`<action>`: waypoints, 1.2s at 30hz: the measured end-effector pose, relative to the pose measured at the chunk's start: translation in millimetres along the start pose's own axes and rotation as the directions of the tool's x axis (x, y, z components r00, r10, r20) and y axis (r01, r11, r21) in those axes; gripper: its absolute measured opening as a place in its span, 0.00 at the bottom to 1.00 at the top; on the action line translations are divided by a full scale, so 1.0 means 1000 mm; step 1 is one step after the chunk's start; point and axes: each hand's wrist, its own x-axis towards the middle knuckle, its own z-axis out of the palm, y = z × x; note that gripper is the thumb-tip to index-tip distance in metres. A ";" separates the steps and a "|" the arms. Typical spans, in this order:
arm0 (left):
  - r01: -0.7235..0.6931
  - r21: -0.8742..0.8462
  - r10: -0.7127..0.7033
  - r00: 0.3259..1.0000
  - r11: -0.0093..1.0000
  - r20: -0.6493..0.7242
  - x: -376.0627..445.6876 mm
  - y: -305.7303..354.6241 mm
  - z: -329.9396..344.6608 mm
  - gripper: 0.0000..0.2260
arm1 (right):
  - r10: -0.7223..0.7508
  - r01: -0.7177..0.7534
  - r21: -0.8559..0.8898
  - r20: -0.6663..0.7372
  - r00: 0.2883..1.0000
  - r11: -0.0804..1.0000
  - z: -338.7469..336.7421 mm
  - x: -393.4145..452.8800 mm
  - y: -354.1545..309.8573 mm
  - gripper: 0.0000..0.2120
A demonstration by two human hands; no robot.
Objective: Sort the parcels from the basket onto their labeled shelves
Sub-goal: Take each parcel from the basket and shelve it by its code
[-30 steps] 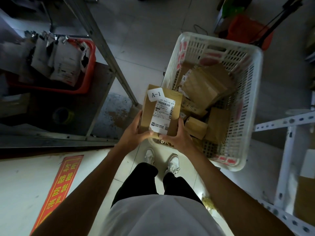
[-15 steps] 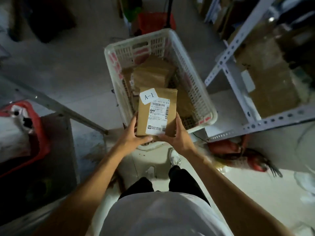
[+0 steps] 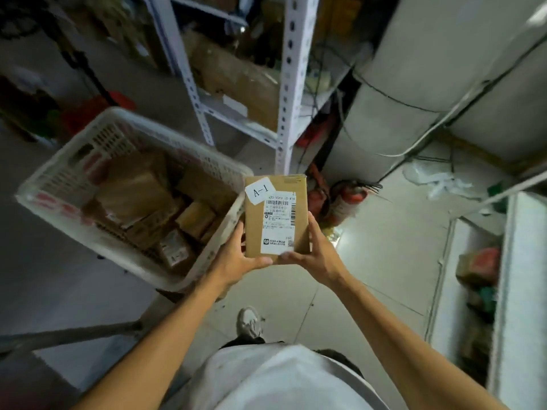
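Observation:
A brown cardboard parcel (image 3: 255, 229) with a white "A-1" sticker and a shipping label is held upright in front of me. My left hand (image 3: 236, 255) grips its lower left edge and my right hand (image 3: 315, 251) grips its lower right edge, thumbs on the front. To the left, on the floor, stands the white plastic basket (image 3: 47, 184), holding several more brown parcels (image 3: 139, 196).
A white perforated metal shelf rack (image 3: 285, 93) with a large cardboard box stands straight ahead. Red fire extinguishers (image 3: 347, 199) lie at its foot. A white shelf unit (image 3: 521, 291) with items is at the right. A grey metal bar (image 3: 68, 335) crosses low left.
The view has swung right: the basket has shifted from ahead to my left and the white rack is in front now. Both hands keep the same hold on the A-1 parcel.

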 end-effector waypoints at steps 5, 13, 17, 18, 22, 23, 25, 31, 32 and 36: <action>-0.198 0.094 0.172 0.958 0.976 0.230 0.024 0.089 0.094 0.51 | 0.030 -0.026 0.019 -0.310 0.950 0.999 -0.108 -0.067 0.011 0.38; -0.599 0.014 0.516 0.702 0.801 0.491 0.005 0.272 0.262 0.53 | -0.016 -0.039 -0.061 -0.712 0.702 0.997 -0.285 -0.200 -0.001 0.44; -0.709 -0.143 0.655 0.530 0.691 0.538 -0.023 0.346 0.337 0.49 | -0.059 -0.069 -0.109 -0.859 0.508 0.992 -0.351 -0.275 -0.013 0.41; -0.733 -0.193 0.692 0.473 0.653 0.545 -0.030 0.362 0.356 0.47 | -0.074 -0.074 -0.123 -0.878 0.473 0.990 -0.365 -0.295 -0.017 0.38; -0.785 -0.319 0.771 0.292 0.531 0.565 -0.067 0.416 0.422 0.45 | -0.122 -0.164 -0.182 -0.939 0.320 0.970 -0.406 -0.363 -0.040 0.42; -0.781 -0.344 0.773 0.261 0.521 0.579 -0.078 0.427 0.435 0.45 | -0.131 -0.181 -0.187 -0.950 0.283 0.966 -0.413 -0.377 -0.044 0.42; -0.787 -0.373 0.772 0.197 0.492 0.604 -0.097 0.447 0.459 0.46 | -0.144 -0.227 -0.192 -0.967 0.212 0.955 -0.420 -0.403 -0.056 0.40; -0.786 -0.473 0.742 -0.026 0.398 0.669 -0.154 0.488 0.528 0.43 | -0.114 -0.368 -0.080 -0.991 -0.071 0.926 -0.426 -0.475 -0.062 0.42; -0.794 -0.474 0.728 -0.058 0.382 0.684 -0.165 0.490 0.540 0.44 | -0.104 -0.386 -0.048 -0.987 -0.125 0.921 -0.424 -0.488 -0.060 0.44; -0.782 -0.549 0.689 -0.224 0.296 0.690 -0.215 0.486 0.578 0.45 | -0.041 -0.447 0.103 -0.952 -0.302 0.889 -0.408 -0.539 -0.049 0.50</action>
